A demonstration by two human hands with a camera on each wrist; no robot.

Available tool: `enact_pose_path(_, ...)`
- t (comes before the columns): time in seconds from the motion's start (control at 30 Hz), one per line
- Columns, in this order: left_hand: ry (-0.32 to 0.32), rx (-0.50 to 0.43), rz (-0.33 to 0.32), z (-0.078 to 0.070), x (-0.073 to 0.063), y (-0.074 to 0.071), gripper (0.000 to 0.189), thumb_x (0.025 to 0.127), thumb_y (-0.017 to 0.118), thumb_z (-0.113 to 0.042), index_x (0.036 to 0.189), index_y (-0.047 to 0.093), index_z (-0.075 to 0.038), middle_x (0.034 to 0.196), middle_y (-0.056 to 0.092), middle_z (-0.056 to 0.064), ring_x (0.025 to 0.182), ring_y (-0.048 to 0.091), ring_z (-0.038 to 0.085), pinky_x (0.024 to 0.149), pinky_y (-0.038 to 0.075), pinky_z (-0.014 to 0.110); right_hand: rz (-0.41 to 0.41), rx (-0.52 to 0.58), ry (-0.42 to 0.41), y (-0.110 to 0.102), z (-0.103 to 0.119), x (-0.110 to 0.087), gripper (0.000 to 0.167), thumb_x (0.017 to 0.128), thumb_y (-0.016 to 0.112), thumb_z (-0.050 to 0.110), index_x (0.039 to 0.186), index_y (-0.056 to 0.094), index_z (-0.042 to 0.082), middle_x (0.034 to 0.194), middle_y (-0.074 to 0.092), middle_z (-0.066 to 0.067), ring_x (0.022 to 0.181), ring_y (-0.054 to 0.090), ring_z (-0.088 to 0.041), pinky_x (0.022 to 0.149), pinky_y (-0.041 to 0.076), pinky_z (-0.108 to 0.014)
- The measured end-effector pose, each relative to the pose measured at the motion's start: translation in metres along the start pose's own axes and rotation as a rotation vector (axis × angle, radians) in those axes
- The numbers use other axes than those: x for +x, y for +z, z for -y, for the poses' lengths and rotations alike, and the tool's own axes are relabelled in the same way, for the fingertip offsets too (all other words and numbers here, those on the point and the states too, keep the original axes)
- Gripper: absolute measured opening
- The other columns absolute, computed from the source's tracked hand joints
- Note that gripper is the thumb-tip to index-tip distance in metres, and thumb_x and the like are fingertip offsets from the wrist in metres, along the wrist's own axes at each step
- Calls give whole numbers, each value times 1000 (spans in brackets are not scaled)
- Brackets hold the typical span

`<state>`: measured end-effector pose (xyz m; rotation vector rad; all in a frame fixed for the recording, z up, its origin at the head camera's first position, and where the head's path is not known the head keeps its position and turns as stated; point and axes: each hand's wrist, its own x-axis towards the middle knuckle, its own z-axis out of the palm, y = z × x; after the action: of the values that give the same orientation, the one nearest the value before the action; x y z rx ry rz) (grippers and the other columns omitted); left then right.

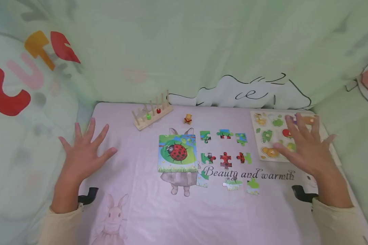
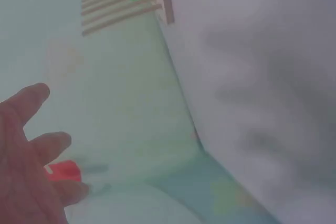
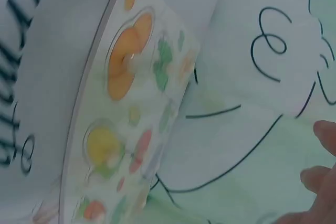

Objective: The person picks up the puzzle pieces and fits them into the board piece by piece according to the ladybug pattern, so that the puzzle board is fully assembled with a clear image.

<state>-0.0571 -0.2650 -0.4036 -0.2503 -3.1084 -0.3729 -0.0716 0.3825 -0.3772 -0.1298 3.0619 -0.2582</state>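
Observation:
My left hand (image 1: 83, 153) is spread wide above the left side of the table, touching nothing. My right hand (image 1: 308, 149), also with fingers spread, hovers over a board with fruit and vegetable pictures (image 1: 265, 154); it holds nothing. Between the hands lies a square ladybug picture (image 1: 178, 153). To its right, separate jigsaw pieces (image 1: 225, 160) lie in three spaced rows. The left wrist view shows part of the left hand (image 2: 31, 166) with bare fingers. Only some fingertips of the right hand (image 3: 323, 182) enter the right wrist view, beyond the picture board (image 3: 126, 77).
Behind the ladybug picture stands a wooden peg rack (image 1: 153, 117) with a green and a red bead on it. A small bear figure (image 1: 188, 118) is right of the rack. Curtains (image 1: 184, 51) printed with drawings enclose the table (image 1: 178, 217) at the back and sides.

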Motion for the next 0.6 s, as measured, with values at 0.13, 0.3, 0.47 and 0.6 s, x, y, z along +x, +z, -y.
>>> enact_pose_path(0.13,36,-137,-17,-12,4,11,77,99,55,-59,163,29,-24,172,12,13,156,2,52,105,2,88,52,93,-38,4,14,15,94,97,54,60,165,-2,26,173,-3,-13,155,-13,-48,103,4,-89)
enact_pose_path(0.3,72,-331,-47,-36,14,33,71,101,60,-49,159,38,-15,169,28,12,156,21,41,117,22,72,162,150,-30,11,41,40,89,99,50,64,165,-1,32,169,16,-23,151,21,-54,107,25,-80)
enact_pose_path(0.47,124,-515,-112,-65,29,57,57,101,65,-34,150,52,-11,160,44,12,148,41,35,116,37,59,182,202,-88,27,69,67,84,98,51,64,165,16,28,159,44,-19,142,42,-49,109,35,-70)
enact_pose_path(0.6,137,-645,-143,-83,42,79,48,99,68,-30,142,61,-9,151,55,10,143,49,30,116,40,52,178,225,-153,42,88,86,77,98,54,61,161,34,22,143,61,-18,127,58,-41,100,46,-63)
